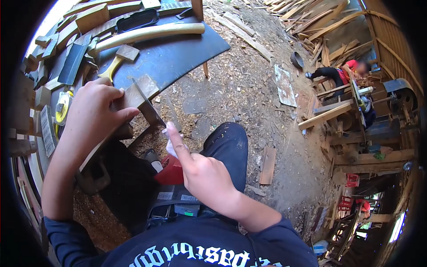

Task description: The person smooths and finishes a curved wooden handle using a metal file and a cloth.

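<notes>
And here at ten o'clock, right on the near corner of the tabletop (182, 53), sits the wood block (132, 99), with the left hand (100, 107) clamped on its nine o'clock side, thumb along the edge. Down at six o'clock, the right hand (202, 171) is closed around the tool's grip, mostly hidden from us, index finger stretched along the thin metal blade (149, 102), which lies across the block, tip pointing to eleven! Just off the block at half past ten, a yellow-handled tool (114, 66); up at twelve from the block, a curved wooden handle (151, 34). Wood chips litter the floor (200, 98), and out at two o'clock a person in a red top (351, 66) sits by some machinery (396, 95).
</notes>
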Demonstrator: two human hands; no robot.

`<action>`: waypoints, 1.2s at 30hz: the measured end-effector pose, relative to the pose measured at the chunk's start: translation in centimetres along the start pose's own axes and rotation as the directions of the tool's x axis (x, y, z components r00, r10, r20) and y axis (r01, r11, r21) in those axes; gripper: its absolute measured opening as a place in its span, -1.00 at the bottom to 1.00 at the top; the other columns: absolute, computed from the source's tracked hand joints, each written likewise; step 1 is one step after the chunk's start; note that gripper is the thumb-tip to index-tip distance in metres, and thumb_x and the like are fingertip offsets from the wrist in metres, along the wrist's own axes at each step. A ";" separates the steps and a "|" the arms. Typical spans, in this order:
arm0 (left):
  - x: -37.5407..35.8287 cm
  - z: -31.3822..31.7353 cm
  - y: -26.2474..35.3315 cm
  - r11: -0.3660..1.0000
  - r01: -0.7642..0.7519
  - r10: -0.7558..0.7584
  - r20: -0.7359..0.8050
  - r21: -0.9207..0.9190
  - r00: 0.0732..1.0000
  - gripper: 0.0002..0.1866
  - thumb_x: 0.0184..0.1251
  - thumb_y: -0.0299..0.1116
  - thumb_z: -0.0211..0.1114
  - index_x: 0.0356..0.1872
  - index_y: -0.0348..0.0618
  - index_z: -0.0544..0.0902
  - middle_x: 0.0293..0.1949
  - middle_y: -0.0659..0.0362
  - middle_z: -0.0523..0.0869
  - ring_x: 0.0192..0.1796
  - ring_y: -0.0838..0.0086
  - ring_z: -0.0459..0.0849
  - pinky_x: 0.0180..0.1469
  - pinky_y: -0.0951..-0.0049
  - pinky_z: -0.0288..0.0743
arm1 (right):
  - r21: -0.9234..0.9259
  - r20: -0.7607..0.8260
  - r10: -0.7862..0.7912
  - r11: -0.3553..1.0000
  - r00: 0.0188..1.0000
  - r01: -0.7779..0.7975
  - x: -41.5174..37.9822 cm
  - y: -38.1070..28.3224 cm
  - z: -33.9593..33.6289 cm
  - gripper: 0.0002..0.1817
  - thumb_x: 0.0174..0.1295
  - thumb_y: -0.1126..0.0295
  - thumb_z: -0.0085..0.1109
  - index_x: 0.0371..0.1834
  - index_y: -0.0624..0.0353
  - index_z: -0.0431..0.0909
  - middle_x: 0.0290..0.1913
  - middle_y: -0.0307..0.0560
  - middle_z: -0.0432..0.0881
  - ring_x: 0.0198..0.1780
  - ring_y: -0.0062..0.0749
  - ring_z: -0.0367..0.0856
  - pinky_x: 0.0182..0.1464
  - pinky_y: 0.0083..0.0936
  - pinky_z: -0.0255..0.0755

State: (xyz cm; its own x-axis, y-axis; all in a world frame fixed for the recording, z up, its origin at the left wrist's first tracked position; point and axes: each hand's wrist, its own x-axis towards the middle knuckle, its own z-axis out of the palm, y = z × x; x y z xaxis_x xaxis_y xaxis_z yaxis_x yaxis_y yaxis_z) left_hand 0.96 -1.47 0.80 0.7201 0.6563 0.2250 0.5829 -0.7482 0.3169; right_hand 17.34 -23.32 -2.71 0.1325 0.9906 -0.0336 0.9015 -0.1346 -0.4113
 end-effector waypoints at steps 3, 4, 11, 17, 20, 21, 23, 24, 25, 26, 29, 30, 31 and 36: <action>0.1 0.0 0.0 1.000 0.026 -0.027 0.034 0.014 0.999 -0.51 -0.08 -0.20 0.75 -0.18 -0.36 0.85 -0.39 0.00 0.67 -0.35 0.18 0.69 -0.25 0.20 0.53 | -0.035 -0.073 -0.079 0.996 0.994 0.077 3.0 0.0 0.5 -0.03 0.30 0.54 0.14 0.80 -0.01 -0.03 -0.55 0.13 0.67 -0.49 0.06 0.76 -0.43 -0.03 0.63; 0.1 0.0 0.2 1.000 0.028 -0.029 0.030 0.013 0.999 -0.51 -0.08 -0.20 0.75 -0.18 -0.36 0.85 -0.39 0.00 0.67 -0.35 0.18 0.69 -0.25 0.20 0.53 | -0.070 -0.068 -0.090 0.994 0.994 0.085 4.2 0.0 0.8 -0.03 0.29 0.55 0.14 0.80 0.00 -0.04 -0.55 0.12 0.67 -0.50 0.06 0.76 -0.43 -0.03 0.63; -0.2 -0.1 0.4 0.999 -0.020 0.020 -0.016 0.042 1.000 -0.52 -0.05 -0.17 0.74 -0.20 -0.35 0.85 -0.39 0.00 0.67 -0.35 0.17 0.69 -0.24 0.18 0.54 | -0.001 -0.060 -0.053 0.999 0.997 0.053 0.6 -0.1 0.4 -0.02 0.28 0.55 0.12 0.80 -0.03 -0.05 -0.58 0.09 0.66 -0.51 0.05 0.76 -0.42 -0.02 0.64; 0.0 -0.1 0.1 1.000 0.015 -0.016 0.034 0.013 0.999 -0.55 -0.04 -0.19 0.72 -0.20 -0.33 0.85 -0.39 0.00 0.66 -0.34 0.16 0.69 -0.25 0.19 0.53 | -0.076 -0.111 -0.101 0.993 0.989 0.093 5.6 -0.3 1.2 -0.05 0.28 0.57 0.11 0.79 -0.01 0.00 -0.52 0.15 0.68 -0.50 0.07 0.75 -0.42 -0.04 0.65; -0.2 -0.1 0.3 0.999 0.024 -0.025 0.021 0.021 0.999 -0.54 -0.04 -0.17 0.72 -0.20 -0.33 0.85 -0.38 0.00 0.68 -0.34 0.15 0.71 -0.23 0.19 0.55 | -0.149 -0.085 -0.095 0.985 0.992 0.082 5.7 -1.3 0.9 0.01 0.21 0.57 0.14 0.79 0.13 -0.05 -0.50 0.11 0.71 -0.47 -0.09 0.82 -0.44 -0.12 0.70; -0.2 0.1 0.2 0.999 0.004 -0.004 0.013 0.032 1.000 -0.54 -0.03 -0.17 0.72 -0.20 -0.32 0.85 -0.38 0.01 0.69 -0.33 0.15 0.72 -0.22 0.19 0.56 | -0.102 -0.088 -0.098 0.991 0.991 0.089 4.7 -1.1 0.7 0.01 0.20 0.57 0.13 0.79 0.13 -0.05 -0.52 0.10 0.70 -0.47 -0.09 0.81 -0.44 -0.11 0.70; -0.2 0.2 -0.1 0.997 -0.028 0.028 -0.001 0.068 1.000 -0.55 -0.02 -0.15 0.72 -0.19 -0.30 0.86 -0.36 0.01 0.70 -0.31 0.15 0.73 -0.21 0.20 0.57 | -0.034 -0.066 -0.095 0.995 0.993 0.093 1.8 -0.5 0.1 0.00 0.21 0.57 0.12 0.79 0.10 -0.04 -0.52 0.09 0.69 -0.48 -0.07 0.80 -0.44 -0.10 0.68; -0.2 0.1 -0.1 0.994 -0.034 0.034 0.003 0.105 0.999 -0.55 -0.01 -0.14 0.72 -0.19 -0.28 0.86 -0.35 0.01 0.71 -0.30 0.14 0.75 -0.19 0.20 0.59 | -0.016 -0.040 -0.083 0.997 0.996 0.082 0.8 -0.4 -0.1 -0.01 0.22 0.57 0.12 0.79 0.07 -0.03 -0.52 0.09 0.69 -0.49 -0.06 0.79 -0.44 -0.09 0.67; -0.1 0.2 -0.4 0.992 -0.041 0.042 -0.003 0.117 0.999 -0.55 -0.01 -0.13 0.72 -0.19 -0.28 0.86 -0.35 0.01 0.71 -0.30 0.14 0.75 -0.19 0.20 0.59 | -0.045 0.017 -0.048 0.998 0.999 0.049 0.3 -0.5 -0.7 -0.03 0.26 0.57 0.11 0.79 0.02 -0.01 -0.49 0.11 0.69 -0.50 -0.02 0.77 -0.44 -0.07 0.64; -0.1 0.3 -0.4 0.991 -0.054 0.055 -0.007 0.120 0.998 -0.54 0.00 -0.13 0.71 -0.19 -0.28 0.87 -0.35 0.01 0.72 -0.30 0.14 0.75 -0.19 0.20 0.59 | -0.080 0.074 -0.002 0.997 0.997 0.008 -0.1 -0.4 -1.1 -0.05 0.29 0.58 0.10 0.79 -0.04 0.01 -0.47 0.13 0.70 -0.51 0.02 0.75 -0.44 -0.06 0.61; 0.2 -0.3 0.3 0.997 0.021 -0.026 0.063 0.073 0.998 -0.54 -0.01 -0.12 0.71 -0.18 -0.27 0.87 -0.37 0.01 0.71 -0.30 0.14 0.75 -0.19 0.19 0.59 | -0.104 -0.063 -0.084 0.992 0.994 0.077 4.6 -0.4 0.2 -0.06 0.30 0.55 0.10 0.79 -0.03 0.01 -0.52 0.14 0.68 -0.53 0.05 0.74 -0.44 -0.05 0.62; 0.2 -0.3 0.4 0.998 0.026 -0.029 0.058 0.060 0.998 -0.54 -0.01 -0.12 0.72 -0.18 -0.27 0.87 -0.37 0.01 0.71 -0.31 0.14 0.75 -0.19 0.19 0.59 | -0.127 -0.094 -0.116 0.987 0.989 0.103 6.1 -0.5 0.6 -0.07 0.30 0.54 0.10 0.79 -0.02 0.01 -0.53 0.14 0.68 -0.53 0.06 0.74 -0.44 -0.05 0.62; 0.1 -0.3 0.4 0.998 0.031 -0.034 0.056 0.051 0.998 -0.53 -0.01 -0.12 0.72 -0.18 -0.28 0.87 -0.37 0.01 0.71 -0.31 0.14 0.75 -0.19 0.19 0.59 | -0.133 -0.091 -0.119 0.985 0.989 0.106 6.8 -0.8 0.9 -0.09 0.33 0.51 0.10 0.79 -0.01 0.01 -0.53 0.15 0.68 -0.52 0.08 0.75 -0.43 -0.04 0.64; 0.0 0.0 0.0 0.997 -0.026 0.026 0.006 0.072 1.000 -0.52 -0.03 -0.13 0.73 -0.19 -0.31 0.86 -0.38 0.01 0.70 -0.34 0.14 0.73 -0.20 0.20 0.58 | -0.050 -0.044 -0.055 0.997 0.998 0.053 1.3 0.0 1.1 -0.12 0.37 0.51 0.10 0.78 0.00 0.04 -0.48 0.14 0.71 -0.50 0.08 0.76 -0.43 -0.04 0.64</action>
State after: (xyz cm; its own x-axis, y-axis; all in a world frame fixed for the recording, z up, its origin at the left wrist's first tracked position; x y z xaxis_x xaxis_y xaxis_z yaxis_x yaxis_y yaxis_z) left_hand 0.93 -1.46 0.81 0.7373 0.6360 0.2277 0.5894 -0.7703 0.2434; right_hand 17.07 -22.03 -3.78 0.1011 0.9944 0.0295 0.9268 -0.0833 -0.3663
